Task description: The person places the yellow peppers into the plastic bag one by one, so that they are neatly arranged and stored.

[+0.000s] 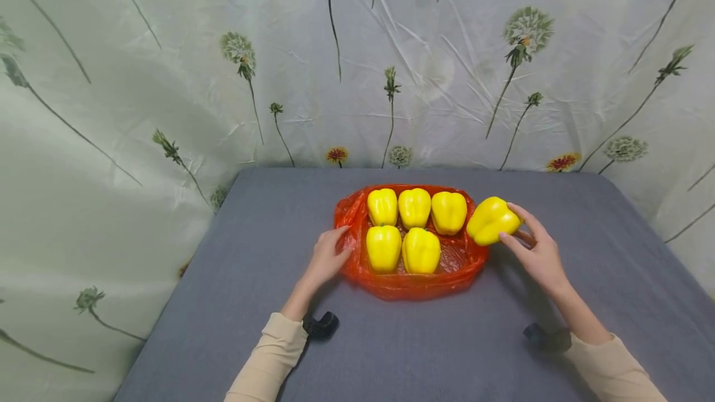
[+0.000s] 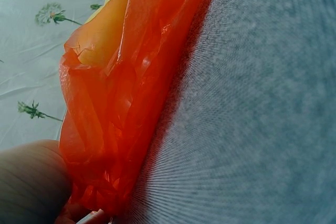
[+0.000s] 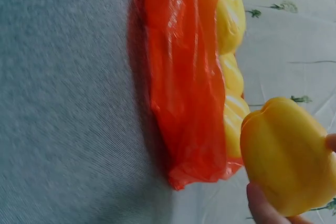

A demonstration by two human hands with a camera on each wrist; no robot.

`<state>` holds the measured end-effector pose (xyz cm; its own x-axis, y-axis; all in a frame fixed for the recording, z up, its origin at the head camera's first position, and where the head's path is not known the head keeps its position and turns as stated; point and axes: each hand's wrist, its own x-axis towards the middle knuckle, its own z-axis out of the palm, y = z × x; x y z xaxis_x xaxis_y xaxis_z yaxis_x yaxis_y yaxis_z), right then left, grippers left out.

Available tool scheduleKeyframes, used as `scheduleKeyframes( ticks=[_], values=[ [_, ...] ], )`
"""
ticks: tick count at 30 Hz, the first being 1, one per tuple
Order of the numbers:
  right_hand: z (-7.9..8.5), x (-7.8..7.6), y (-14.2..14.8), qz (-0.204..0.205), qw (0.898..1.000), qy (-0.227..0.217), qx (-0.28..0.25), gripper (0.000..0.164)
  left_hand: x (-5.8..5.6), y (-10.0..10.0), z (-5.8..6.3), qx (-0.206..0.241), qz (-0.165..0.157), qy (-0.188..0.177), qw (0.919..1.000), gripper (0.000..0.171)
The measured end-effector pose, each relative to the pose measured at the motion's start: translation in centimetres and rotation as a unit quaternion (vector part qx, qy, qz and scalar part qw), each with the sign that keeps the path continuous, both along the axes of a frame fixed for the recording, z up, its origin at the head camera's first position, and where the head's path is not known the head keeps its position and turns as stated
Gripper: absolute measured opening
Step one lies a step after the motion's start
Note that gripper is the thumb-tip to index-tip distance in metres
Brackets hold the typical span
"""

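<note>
A red plastic bag (image 1: 413,287) lies spread open on the table, its rim folded low around several yellow bell peppers. Three peppers make the back row, among them a middle one (image 1: 414,208); in front of them are two more, one at the left (image 1: 383,249). My left hand (image 1: 326,258) holds the bag's left side, thumb and fingers at the crumpled red film (image 2: 121,124). With thumb and fingers, my right hand (image 1: 539,257) grips another yellow bell pepper (image 1: 493,221), raised beside the bag's right rim. This pepper (image 3: 289,156) appears tilted in the right wrist view.
Grey cloth covers the table (image 1: 268,216). Behind and at the sides hangs a pale curtain (image 1: 436,79) printed with dandelions. Each wrist wears a dark device, the left one (image 1: 322,326) close over the cloth.
</note>
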<state>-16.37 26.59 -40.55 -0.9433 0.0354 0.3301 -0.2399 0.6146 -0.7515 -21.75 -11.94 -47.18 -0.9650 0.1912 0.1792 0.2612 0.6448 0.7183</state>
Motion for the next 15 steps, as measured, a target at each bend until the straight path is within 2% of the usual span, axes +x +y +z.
scheduleKeyframes(
  ticks=[10,15],
  values=[
    [-1.2,-0.1,-1.7,0.037,0.999,-0.004,0.035,0.059,0.0,0.0,0.0,-0.002,-0.002,-0.004,1.0,0.051],
    [-1.6,-0.2,-2.0,0.084,0.996,0.018,0.029,0.057,0.1,0.0,0.0,0.001,-0.003,-0.005,1.0,0.051]
  ],
)
